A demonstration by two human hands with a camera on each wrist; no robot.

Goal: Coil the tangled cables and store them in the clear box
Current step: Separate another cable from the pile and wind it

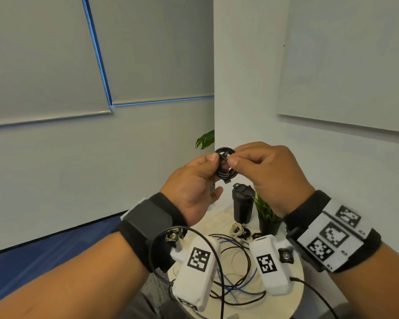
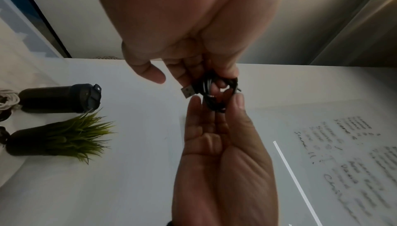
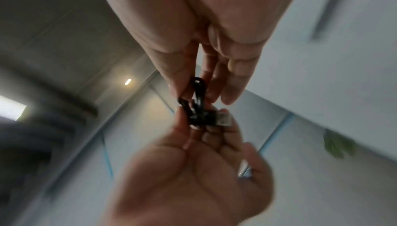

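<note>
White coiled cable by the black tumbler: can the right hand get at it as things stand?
Probably not yet: the right hand pinches the black coil, raised with the left hand. White coiled cable lies uncovered.

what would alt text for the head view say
Both hands, left hand and right hand, hold a small black cable coil at chest height. Below, a round table carries tangled cables, a black tumbler and a potted plant.
</note>
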